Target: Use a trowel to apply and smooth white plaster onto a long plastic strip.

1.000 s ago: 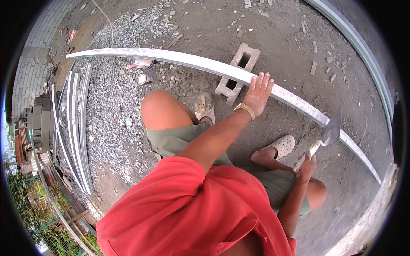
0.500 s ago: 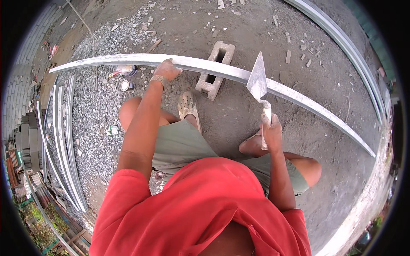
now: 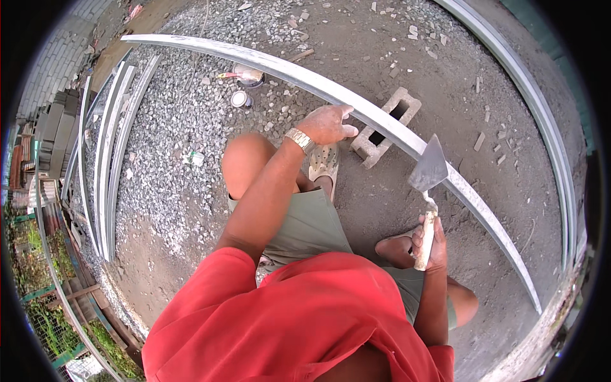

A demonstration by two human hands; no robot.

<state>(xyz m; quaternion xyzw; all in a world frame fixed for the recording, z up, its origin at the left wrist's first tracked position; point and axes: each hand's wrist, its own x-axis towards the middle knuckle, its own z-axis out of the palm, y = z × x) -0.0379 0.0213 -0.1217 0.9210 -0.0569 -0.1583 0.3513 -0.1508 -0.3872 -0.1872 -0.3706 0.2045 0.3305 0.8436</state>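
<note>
A long, whitish metal channel (image 3: 273,67) crosses in front of me, resting over a grey hollow concrete block (image 3: 372,145). My left hand (image 3: 326,125), a watch on its wrist, is at the channel's near edge just left of the block. Its index finger and thumb are apart with nothing between them; the fingertip meets or nearly meets the metal. In my right hand (image 3: 435,245) is the pale handle of a pointed trowel (image 3: 429,167). The trowel's blade points away from me and overlaps the channel in view; whether they touch I cannot tell.
Beyond the channel stand an open can with a brush (image 3: 249,75) and a smaller tin (image 3: 241,99) on grey gravel (image 3: 184,127). More metal channels lie at the left (image 3: 130,153) and along the far right (image 3: 541,95). Stone chips litter the dirt.
My left hand has come off its grip on the channel and its fingers have parted. The trowel has turned in my right hand, its blade tilting rightward. The whole view has shifted and rotated.
</note>
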